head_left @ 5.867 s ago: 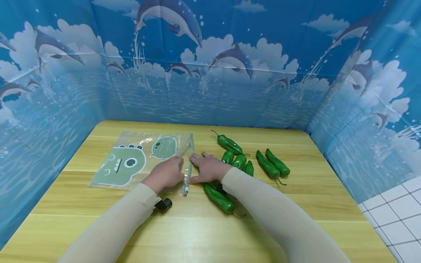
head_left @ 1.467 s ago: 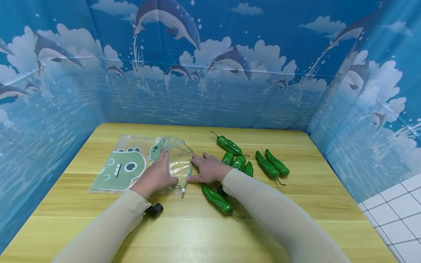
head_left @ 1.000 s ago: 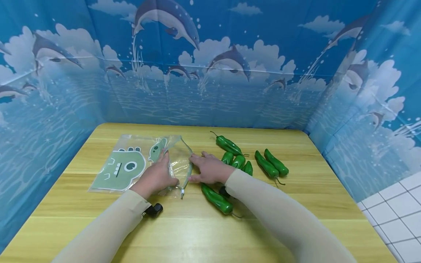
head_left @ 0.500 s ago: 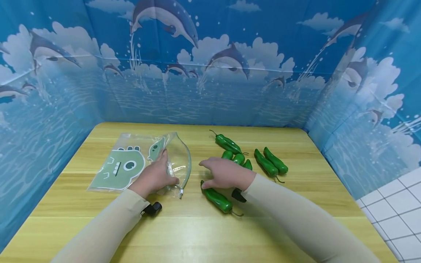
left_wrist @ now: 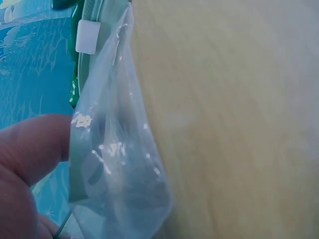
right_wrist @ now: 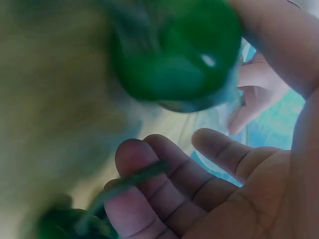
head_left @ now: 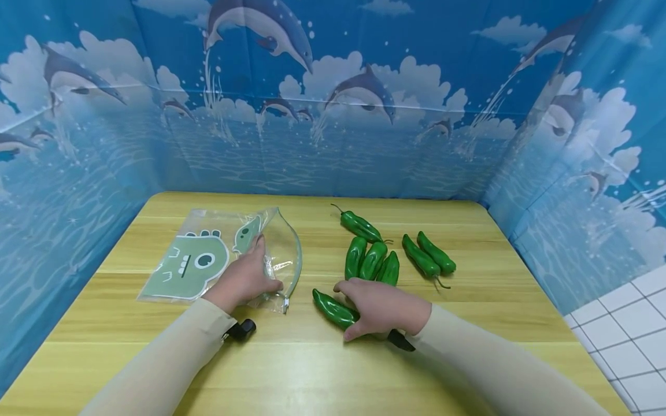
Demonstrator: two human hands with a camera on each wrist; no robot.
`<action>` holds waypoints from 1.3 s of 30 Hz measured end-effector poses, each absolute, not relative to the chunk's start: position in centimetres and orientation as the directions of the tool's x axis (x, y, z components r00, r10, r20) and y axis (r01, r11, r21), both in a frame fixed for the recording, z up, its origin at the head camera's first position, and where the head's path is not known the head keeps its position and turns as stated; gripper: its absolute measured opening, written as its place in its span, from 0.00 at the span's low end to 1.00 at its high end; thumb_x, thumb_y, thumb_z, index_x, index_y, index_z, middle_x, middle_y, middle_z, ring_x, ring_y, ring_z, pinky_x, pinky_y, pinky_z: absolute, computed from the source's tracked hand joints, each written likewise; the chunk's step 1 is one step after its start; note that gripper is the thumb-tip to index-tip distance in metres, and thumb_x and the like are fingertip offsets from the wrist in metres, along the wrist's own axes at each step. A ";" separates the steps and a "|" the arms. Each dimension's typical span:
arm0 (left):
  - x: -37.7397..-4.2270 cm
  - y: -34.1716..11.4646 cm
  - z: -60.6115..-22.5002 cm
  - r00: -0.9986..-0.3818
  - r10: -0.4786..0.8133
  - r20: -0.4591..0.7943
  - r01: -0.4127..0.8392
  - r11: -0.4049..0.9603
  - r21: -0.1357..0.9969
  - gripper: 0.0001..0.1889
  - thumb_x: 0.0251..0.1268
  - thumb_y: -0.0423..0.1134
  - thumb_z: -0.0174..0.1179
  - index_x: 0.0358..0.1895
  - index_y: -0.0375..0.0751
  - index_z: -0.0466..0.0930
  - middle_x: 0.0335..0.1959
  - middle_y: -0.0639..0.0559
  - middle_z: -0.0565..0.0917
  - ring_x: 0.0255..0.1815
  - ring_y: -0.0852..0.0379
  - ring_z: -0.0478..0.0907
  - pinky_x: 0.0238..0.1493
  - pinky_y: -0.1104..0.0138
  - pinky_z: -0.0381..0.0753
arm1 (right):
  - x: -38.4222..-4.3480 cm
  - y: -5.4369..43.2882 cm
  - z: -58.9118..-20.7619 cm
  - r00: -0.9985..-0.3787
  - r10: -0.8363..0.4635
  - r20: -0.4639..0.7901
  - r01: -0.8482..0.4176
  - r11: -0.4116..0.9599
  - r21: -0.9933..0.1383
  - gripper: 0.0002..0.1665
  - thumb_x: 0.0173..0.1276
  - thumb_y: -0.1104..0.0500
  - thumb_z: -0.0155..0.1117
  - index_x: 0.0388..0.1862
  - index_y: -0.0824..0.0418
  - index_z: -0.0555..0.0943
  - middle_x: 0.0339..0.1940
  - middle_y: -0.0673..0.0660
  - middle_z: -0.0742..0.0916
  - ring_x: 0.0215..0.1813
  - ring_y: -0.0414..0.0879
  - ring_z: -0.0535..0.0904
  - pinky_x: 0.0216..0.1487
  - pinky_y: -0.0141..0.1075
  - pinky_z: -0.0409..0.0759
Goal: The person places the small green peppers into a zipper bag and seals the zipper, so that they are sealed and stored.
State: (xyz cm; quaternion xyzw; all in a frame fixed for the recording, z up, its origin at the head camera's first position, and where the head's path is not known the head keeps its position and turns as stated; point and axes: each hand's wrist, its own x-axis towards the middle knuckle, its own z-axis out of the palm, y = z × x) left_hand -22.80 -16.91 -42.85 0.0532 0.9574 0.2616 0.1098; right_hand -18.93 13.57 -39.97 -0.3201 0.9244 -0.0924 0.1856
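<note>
A clear zip bag (head_left: 192,266) printed with a green cartoon monster lies at the table's left, its mouth facing right and parted. My left hand (head_left: 241,280) is at that mouth, thumb and forefinger spread against the film; its other fingers are hidden. In the left wrist view the thumb (left_wrist: 37,147) lies against the bag beside the white zip slider (left_wrist: 88,37). My right hand (head_left: 382,306) is over the nearest green chili pepper (head_left: 333,309). The right wrist view shows this pepper (right_wrist: 184,55) by the thumb, with the other fingers apart from its body.
Three green peppers (head_left: 372,260) lie side by side just beyond the right hand. Another pepper (head_left: 361,226) is behind them, and a pair (head_left: 429,257) lies further right. All rest on the wooden table (head_left: 291,370), with a dolphin-print curtain (head_left: 333,150) around it.
The bag's mouth has been spread from flat to parted. My right hand has left the bag's edge and moved right and nearer, over the front pepper, which has shifted slightly left.
</note>
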 end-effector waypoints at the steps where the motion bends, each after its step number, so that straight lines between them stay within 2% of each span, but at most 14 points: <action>1: -22.8 -16.9 -42.9 -0.970 0.160 -0.183 0.045 0.858 0.512 0.71 0.55 0.53 0.77 0.86 0.33 0.29 0.89 0.39 0.35 0.75 0.25 0.68 0.50 0.53 0.84 | -18.9 13.7 -40.1 -0.724 -0.631 -0.279 -0.563 0.774 -0.289 0.56 0.57 0.37 0.83 0.78 0.59 0.69 0.65 0.55 0.84 0.64 0.49 0.82 0.66 0.47 0.82; 5: -22.8 -16.9 -42.9 -0.969 0.160 -0.186 0.042 0.856 0.515 0.71 0.55 0.53 0.77 0.86 0.33 0.28 0.89 0.39 0.35 0.72 0.26 0.73 0.42 0.57 0.83 | -18.8 14.1 -40.7 -0.716 -0.646 -0.263 -0.571 0.760 -0.311 0.53 0.59 0.39 0.82 0.78 0.55 0.69 0.59 0.52 0.84 0.59 0.47 0.83 0.62 0.47 0.83; 11: -22.8 -16.9 -43.0 -0.969 0.162 -0.185 0.045 0.856 0.515 0.71 0.54 0.52 0.78 0.86 0.33 0.29 0.89 0.38 0.35 0.72 0.26 0.72 0.41 0.58 0.83 | -19.1 14.6 -41.2 -0.696 -0.678 -0.238 -0.584 0.727 -0.362 0.43 0.64 0.44 0.80 0.75 0.50 0.75 0.55 0.48 0.84 0.54 0.42 0.81 0.57 0.44 0.83; 16: -22.9 -16.9 -43.1 -0.969 0.161 -0.186 0.043 0.856 0.515 0.72 0.54 0.53 0.78 0.86 0.34 0.29 0.89 0.39 0.35 0.72 0.25 0.71 0.38 0.60 0.81 | -19.3 14.6 -41.6 -0.675 -0.710 -0.200 -0.621 0.694 -0.364 0.33 0.66 0.45 0.78 0.68 0.50 0.82 0.59 0.48 0.86 0.57 0.42 0.82 0.60 0.43 0.83; 24: -22.8 -16.8 -43.0 -0.967 0.162 -0.195 0.035 0.848 0.529 0.71 0.54 0.52 0.78 0.86 0.35 0.29 0.89 0.39 0.34 0.61 0.30 0.81 0.28 0.62 0.78 | -19.4 14.6 -41.9 -0.662 -0.728 -0.179 -0.641 0.673 -0.368 0.30 0.66 0.47 0.79 0.66 0.50 0.84 0.58 0.47 0.88 0.57 0.41 0.82 0.60 0.42 0.83; 28: -22.7 -16.8 -43.0 -0.968 0.164 -0.190 0.041 0.850 0.526 0.71 0.54 0.52 0.78 0.86 0.34 0.29 0.89 0.39 0.35 0.68 0.26 0.76 0.31 0.62 0.79 | -19.6 14.6 -42.0 -0.660 -0.729 -0.181 -0.641 0.672 -0.371 0.30 0.67 0.47 0.78 0.66 0.51 0.84 0.58 0.47 0.88 0.58 0.41 0.82 0.60 0.42 0.83; 33: -22.7 -16.7 -43.1 -0.970 0.168 -0.178 0.053 0.855 0.516 0.71 0.54 0.53 0.78 0.86 0.33 0.30 0.89 0.38 0.36 0.75 0.21 0.66 0.39 0.59 0.83 | -19.7 14.6 -42.0 -0.662 -0.726 -0.187 -0.636 0.675 -0.372 0.30 0.66 0.47 0.79 0.65 0.51 0.84 0.58 0.47 0.88 0.58 0.41 0.82 0.60 0.42 0.83; 39: -22.7 -16.7 -43.1 -0.970 0.168 -0.178 0.055 0.858 0.511 0.71 0.54 0.53 0.78 0.86 0.32 0.31 0.89 0.37 0.36 0.74 0.23 0.69 0.37 0.61 0.82 | -19.7 14.5 -42.0 -0.664 -0.721 -0.197 -0.629 0.681 -0.374 0.29 0.66 0.46 0.78 0.65 0.51 0.85 0.59 0.47 0.88 0.59 0.42 0.82 0.61 0.42 0.82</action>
